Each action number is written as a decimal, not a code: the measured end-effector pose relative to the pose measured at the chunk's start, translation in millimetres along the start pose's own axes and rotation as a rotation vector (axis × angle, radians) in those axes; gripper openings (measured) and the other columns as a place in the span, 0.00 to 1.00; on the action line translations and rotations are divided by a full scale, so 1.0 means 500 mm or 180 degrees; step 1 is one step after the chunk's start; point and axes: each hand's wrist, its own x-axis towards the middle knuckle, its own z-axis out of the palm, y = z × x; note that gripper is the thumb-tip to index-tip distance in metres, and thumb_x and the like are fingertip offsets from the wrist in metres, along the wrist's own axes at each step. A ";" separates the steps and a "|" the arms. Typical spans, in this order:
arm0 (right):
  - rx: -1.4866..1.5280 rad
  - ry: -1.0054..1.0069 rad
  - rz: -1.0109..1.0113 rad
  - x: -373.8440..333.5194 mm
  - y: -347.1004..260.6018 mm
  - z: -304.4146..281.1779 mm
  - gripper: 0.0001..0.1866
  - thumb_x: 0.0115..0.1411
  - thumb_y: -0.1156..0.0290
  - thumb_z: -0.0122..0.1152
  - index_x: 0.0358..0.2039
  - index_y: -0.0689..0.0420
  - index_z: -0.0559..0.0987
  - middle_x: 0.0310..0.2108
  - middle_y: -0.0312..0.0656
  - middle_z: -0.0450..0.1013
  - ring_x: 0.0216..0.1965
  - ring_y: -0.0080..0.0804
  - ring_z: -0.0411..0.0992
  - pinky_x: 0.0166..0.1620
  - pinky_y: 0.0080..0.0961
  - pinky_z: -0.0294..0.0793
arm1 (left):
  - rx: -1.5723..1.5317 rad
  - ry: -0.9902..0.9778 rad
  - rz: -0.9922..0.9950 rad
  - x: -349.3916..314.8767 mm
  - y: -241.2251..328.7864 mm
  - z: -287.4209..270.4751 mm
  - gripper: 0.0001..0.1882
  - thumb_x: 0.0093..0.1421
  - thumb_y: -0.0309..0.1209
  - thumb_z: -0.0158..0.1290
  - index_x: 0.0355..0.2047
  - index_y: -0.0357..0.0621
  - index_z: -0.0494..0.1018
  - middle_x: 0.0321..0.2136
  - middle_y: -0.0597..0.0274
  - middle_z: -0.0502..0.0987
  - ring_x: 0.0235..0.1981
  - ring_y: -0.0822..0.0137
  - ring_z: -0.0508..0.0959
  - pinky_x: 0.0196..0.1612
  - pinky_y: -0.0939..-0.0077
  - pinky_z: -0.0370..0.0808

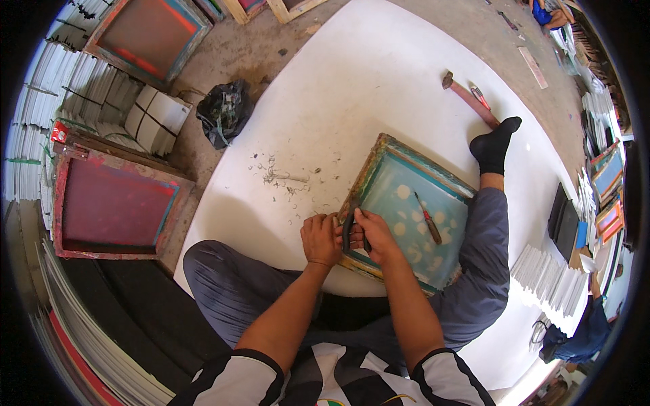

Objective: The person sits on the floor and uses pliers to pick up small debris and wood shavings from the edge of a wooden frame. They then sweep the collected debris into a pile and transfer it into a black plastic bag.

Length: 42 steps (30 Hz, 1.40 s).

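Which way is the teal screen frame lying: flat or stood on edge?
Flat. The frame lies mesh-up on the white sheet, propped against the person's leg, with a screwdriver resting on its mesh.

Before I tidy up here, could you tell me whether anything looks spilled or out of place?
Small metal scraps lie scattered on the white board left of the framed screen. A screwdriver rests loose on the screen's mesh. Both hands work pliers at the frame's edge.

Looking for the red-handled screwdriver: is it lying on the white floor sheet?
No, the red-handled screwdriver lies on the pale mesh of the teal wooden screen frame.
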 end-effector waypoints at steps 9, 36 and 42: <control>0.0018 0.0391 -0.0013 -0.002 0.003 0.015 0.16 0.69 0.58 0.58 0.46 0.59 0.74 0.27 0.41 0.77 0.23 0.32 0.77 0.25 0.29 0.77 | 0.0012 0.0204 0.0034 0.003 -0.004 0.012 0.13 0.64 0.30 0.52 0.48 0.46 0.78 0.42 0.58 0.75 0.48 0.53 0.71 0.51 0.58 0.67; -0.3711 0.0514 -0.1165 -0.013 -0.042 0.040 0.19 0.57 0.60 0.63 0.36 0.67 0.77 0.30 0.60 0.77 0.36 0.60 0.77 0.41 0.47 0.75 | -0.0167 0.0242 0.0115 0.002 0.004 0.006 0.16 0.59 0.28 0.51 0.48 0.42 0.77 0.41 0.51 0.75 0.46 0.47 0.72 0.48 0.53 0.67; -0.3784 -0.0092 -0.0893 0.043 -0.065 0.075 0.22 0.66 0.55 0.59 0.34 0.66 0.77 0.26 0.52 0.76 0.29 0.46 0.77 0.33 0.37 0.75 | -0.0116 0.0019 0.0023 -0.004 -0.015 0.020 0.20 0.51 0.27 0.54 0.47 0.40 0.74 0.42 0.50 0.73 0.46 0.45 0.70 0.47 0.52 0.66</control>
